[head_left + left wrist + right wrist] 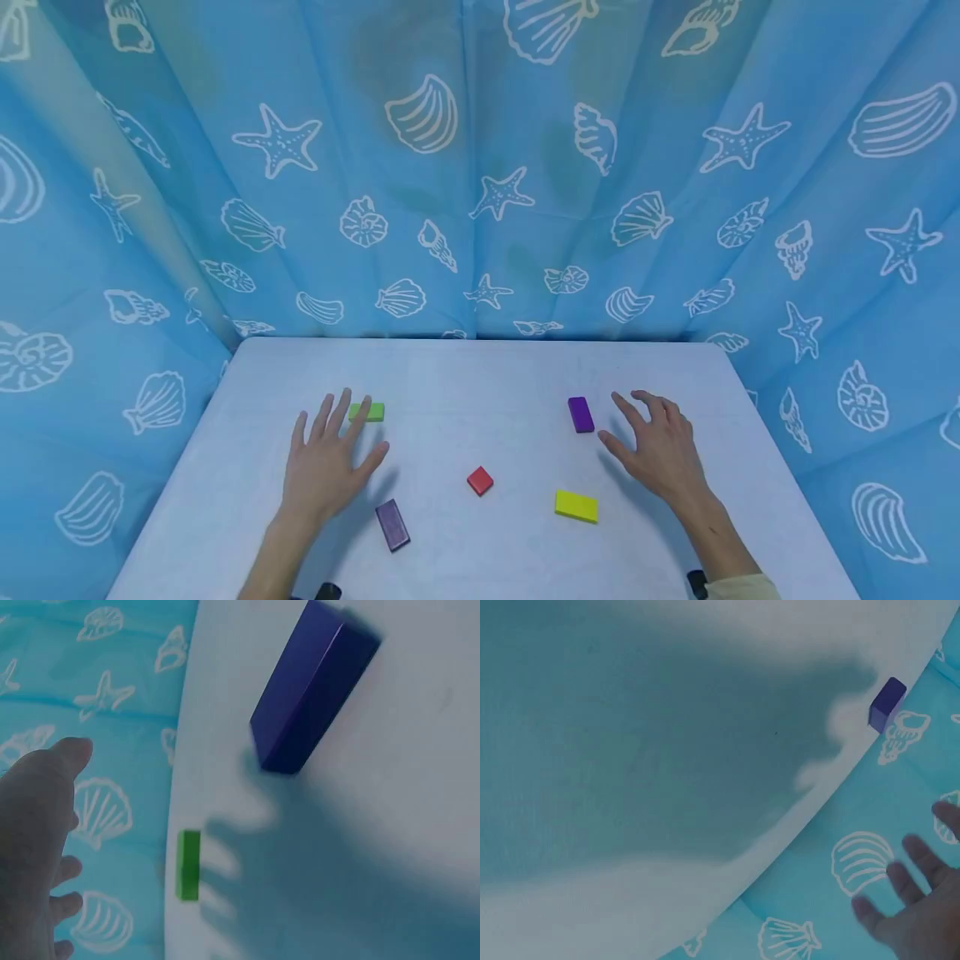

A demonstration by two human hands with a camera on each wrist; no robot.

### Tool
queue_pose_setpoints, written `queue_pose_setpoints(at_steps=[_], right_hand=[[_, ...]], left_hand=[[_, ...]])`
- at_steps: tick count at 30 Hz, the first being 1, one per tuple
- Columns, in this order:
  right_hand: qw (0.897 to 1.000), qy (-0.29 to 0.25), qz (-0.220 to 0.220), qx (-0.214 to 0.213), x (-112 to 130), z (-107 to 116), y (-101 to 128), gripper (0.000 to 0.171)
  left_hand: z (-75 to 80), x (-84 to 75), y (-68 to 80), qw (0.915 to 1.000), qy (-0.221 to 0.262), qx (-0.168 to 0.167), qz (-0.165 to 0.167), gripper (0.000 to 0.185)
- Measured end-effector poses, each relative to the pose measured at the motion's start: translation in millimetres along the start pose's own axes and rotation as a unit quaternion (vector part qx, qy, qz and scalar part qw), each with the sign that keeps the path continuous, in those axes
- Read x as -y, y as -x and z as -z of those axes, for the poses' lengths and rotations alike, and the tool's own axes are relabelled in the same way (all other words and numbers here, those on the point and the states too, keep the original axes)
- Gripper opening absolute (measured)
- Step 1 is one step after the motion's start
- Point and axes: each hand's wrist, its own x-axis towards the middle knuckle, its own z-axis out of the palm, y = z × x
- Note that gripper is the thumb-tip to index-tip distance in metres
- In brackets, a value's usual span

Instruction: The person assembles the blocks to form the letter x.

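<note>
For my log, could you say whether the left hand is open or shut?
Open: the left hand has spread fingers above the green block, holding nothing.

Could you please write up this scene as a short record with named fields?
Surface: white table, blue seashell-print curtain behind and at the sides
Left hand: open, fingers spread, over the table, fingertips at the green block
Right hand: open, fingers spread, beside the purple block, not holding it
Other blocks: red block in the middle; yellow block near the right hand; dark purple block near the left hand
Held items: nothing
</note>
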Motion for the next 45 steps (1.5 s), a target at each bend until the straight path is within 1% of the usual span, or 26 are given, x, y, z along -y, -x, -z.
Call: queue_pose_setpoints(at_steps=[4, 7, 10, 13, 18, 22, 25, 31, 34, 40, 43, 45], right_hand=[[0.999, -0.039, 0.01, 0.02, 2, 1, 3, 0.064], [0.996, -0.076, 0.009, 0.05, 5, 4, 5, 0.06], [0.99, -0.112, 0.007, 0.085, 9, 6, 6, 0.056], [0.98, -0.153, 0.0, 0.131, 14, 6, 8, 0.054], [0.955, -0.197, -0.027, 0.219, 22, 1, 13, 0.052], [0.938, -0.22, -0.043, 0.265, 28, -2, 17, 0.05], [0.929, -0.24, -0.037, 0.281, 32, -4, 20, 0.048], [0.916, -0.265, -0.008, 0.301, 35, -7, 25, 0.044], [0.912, -0.266, -0.003, 0.311, 37, -8, 25, 0.042], [0.907, -0.268, 0.007, 0.325, 39, -9, 25, 0.039], [0.906, -0.266, 0.016, 0.329, 40, -11, 24, 0.037], [0.907, -0.263, 0.02, 0.327, 39, -12, 24, 0.036]], left_hand=[[-3.6, -16.9, 5.0, 0.9992, 0.003, -0.001, -0.041, 0.074], [-5.9, -31.7, 9.5, 0.9975, 0.003, 0.003, -0.071, 0.07], [-7.9, -44.3, 11.8, 0.9958, 0.007, 0.014, -0.09, 0.067], [-9.7, -54.1, 11.9, 0.9943, 0.021, 0.033, -0.099, 0.063], [-15.9, -67.0, 8.6, 0.9907, 0.055, 0.07, -0.103, 0.057], [-22.6, -75.7, 4.1, 0.9875, 0.083, 0.078, -0.109, 0.052], [-28.8, -82.5, 1.2, 0.986, 0.102, 0.078, -0.106, 0.049], [-40.4, -94.6, 0.5, 0.9842, 0.121, 0.072, -0.107, 0.044], [-44.4, -100.0, 1.2, 0.9835, 0.125, 0.061, -0.116, 0.041], [-49.1, -107.8, 1.1, 0.983, 0.13, 0.042, -0.123, 0.035], [-50.2, -110.0, 1.1, 0.9823, 0.131, 0.029, -0.131, 0.032], [-50.8, -111.2, 0.9, 0.9817, 0.131, 0.025, -0.136, 0.03]])
